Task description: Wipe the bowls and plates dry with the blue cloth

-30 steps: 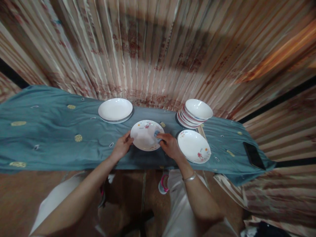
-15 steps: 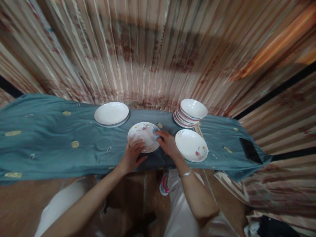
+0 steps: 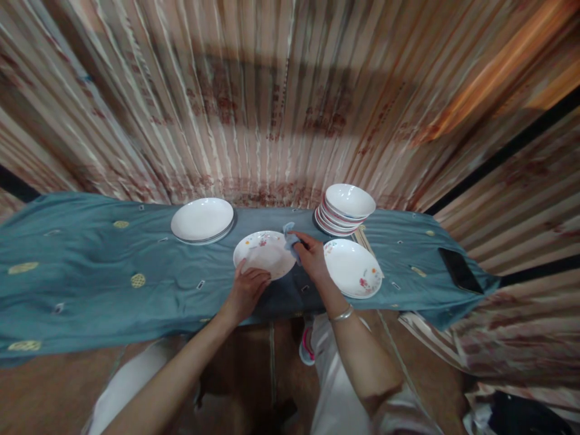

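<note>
A white plate with a floral rim (image 3: 268, 251) is in the middle of the table, close to the front edge. My left hand (image 3: 247, 293) is closed on its near left rim, fingers over the inside; the thumb is partly hidden. Pinched in my right hand (image 3: 312, 258) is a crumpled light blue cloth (image 3: 290, 237), held at the plate's right rim. Whether the cloth touches the rim I cannot tell. Just right of that hand lies a stack of floral plates (image 3: 353, 269), partly covered by the wrist.
Plain white plates (image 3: 202, 219) are stacked at the back left. Several nested bowls (image 3: 350, 202) stand at the back right. A black phone (image 3: 460, 270) lies near the right end of the teal tablecloth (image 3: 99, 284). A striped curtain (image 3: 272, 121) hangs close behind the table.
My right hand has drawn the cloth from the plate's inner right side out to its right edge. My left hand's fingers, spread over the plate before, have closed at its near rim.
</note>
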{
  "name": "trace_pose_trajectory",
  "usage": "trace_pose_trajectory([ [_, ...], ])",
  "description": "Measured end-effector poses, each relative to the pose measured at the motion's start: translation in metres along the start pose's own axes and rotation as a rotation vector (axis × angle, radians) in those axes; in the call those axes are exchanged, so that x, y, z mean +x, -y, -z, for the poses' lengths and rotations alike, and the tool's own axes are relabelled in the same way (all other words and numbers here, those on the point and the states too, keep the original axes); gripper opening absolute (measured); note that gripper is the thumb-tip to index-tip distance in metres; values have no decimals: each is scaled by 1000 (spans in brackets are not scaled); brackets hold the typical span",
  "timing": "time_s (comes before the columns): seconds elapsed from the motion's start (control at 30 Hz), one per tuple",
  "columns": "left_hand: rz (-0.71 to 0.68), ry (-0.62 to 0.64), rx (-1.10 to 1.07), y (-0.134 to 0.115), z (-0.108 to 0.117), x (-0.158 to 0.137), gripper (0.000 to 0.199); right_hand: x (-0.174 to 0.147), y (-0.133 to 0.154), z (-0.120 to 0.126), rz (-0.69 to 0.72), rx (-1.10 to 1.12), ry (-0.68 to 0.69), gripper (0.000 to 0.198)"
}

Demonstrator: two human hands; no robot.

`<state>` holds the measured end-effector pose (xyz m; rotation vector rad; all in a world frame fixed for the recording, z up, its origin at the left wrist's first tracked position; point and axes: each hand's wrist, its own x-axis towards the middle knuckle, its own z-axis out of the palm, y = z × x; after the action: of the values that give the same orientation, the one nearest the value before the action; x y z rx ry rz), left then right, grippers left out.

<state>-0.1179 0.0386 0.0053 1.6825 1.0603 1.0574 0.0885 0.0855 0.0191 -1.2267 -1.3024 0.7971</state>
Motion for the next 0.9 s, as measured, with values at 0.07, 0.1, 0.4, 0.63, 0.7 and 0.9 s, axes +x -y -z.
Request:
trace_pose_trajectory([
  [0.07,5,-36,29,-8,2,3,8,5,3,-1,-82,219,-57,29],
  [0.1,17,-62,23,-13,3,5,10,7,5,-2,-103,310,-81,29],
  [0.4,275,-380,-488,-33,29,9,30,17,20,3,-100,492,-69,16],
  [0.63,298,-406,-771,-41,29,12,42,-11,59,-32,224,118,-59,29],
  [0.7,281,-387,-786,-39,27,11,36,-28,73,-51,441,-135,67,35],
  [0.9,240,-377,-767,-31,30,11,16,-45,78,-91,630,-636,343,42],
])
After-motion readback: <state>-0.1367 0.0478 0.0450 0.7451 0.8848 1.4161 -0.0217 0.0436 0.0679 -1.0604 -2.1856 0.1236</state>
